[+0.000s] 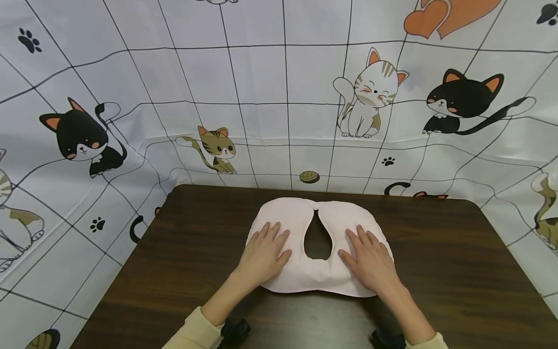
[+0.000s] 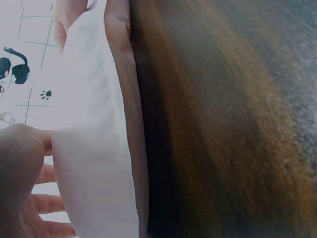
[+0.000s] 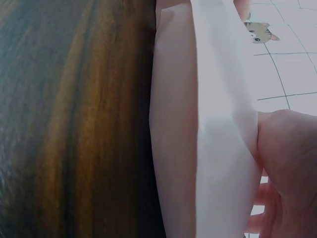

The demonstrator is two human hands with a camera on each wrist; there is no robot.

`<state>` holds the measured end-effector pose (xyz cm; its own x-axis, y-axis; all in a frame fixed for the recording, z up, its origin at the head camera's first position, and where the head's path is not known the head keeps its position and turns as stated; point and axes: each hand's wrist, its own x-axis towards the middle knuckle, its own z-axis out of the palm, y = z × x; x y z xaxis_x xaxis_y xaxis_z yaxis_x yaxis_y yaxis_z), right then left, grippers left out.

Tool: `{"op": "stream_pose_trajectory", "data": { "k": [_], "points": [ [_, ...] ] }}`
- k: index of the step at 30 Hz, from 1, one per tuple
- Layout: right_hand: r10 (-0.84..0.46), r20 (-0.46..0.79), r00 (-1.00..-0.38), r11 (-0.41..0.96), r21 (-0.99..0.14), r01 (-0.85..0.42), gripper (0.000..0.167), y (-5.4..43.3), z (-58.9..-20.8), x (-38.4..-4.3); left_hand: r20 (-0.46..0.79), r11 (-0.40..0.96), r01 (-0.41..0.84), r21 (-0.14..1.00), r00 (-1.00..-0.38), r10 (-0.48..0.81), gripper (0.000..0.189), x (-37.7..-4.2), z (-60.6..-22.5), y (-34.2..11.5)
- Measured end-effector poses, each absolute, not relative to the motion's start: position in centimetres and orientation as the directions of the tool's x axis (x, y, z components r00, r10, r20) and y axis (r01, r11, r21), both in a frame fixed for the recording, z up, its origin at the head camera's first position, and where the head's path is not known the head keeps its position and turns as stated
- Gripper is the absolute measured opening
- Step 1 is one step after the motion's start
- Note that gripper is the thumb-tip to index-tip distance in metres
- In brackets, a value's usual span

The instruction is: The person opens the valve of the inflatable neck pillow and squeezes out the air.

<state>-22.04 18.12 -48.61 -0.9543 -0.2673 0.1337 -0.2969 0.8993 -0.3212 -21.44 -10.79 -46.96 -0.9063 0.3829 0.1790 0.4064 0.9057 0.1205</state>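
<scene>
Your left hand point(image 1: 263, 254) and right hand point(image 1: 370, 259) rest, fingers slightly spread, on the pillow point(image 1: 318, 276), hiding part of it. It lies on the tabletop point(image 1: 444, 257), whose near edge is cut off.

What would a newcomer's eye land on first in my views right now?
Most likely the pale pink cushion with its teardrop-shaped hole, lying on the dark wooden table, with the left hand and right hand resting on either side of the hole. Next, probably the white cat-print backdrop behind the table, with orange hearts at its upper right.
</scene>
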Motion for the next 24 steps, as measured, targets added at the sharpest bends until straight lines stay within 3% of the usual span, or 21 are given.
{"op": "stream_pose_trajectory", "data": {
  "k": [12, 24],
  "points": [
    [-0.251, 0.174, -0.952, 0.908, -0.299, -0.294, 0.070, 18.1, -48.0, -21.7, 0.192, 0.907, 0.404, 0.123, -0.906, 0.377, 0.053, -21.3, -46.8, -10.8],
    [-0.280, 0.269, -0.922, 0.906, -0.243, -0.347, 0.066, 17.9, -47.2, -20.3, 0.258, 0.894, 0.441, 0.080, -0.875, 0.408, 0.052, -19.6, -44.9, -10.3]
  ]
}}
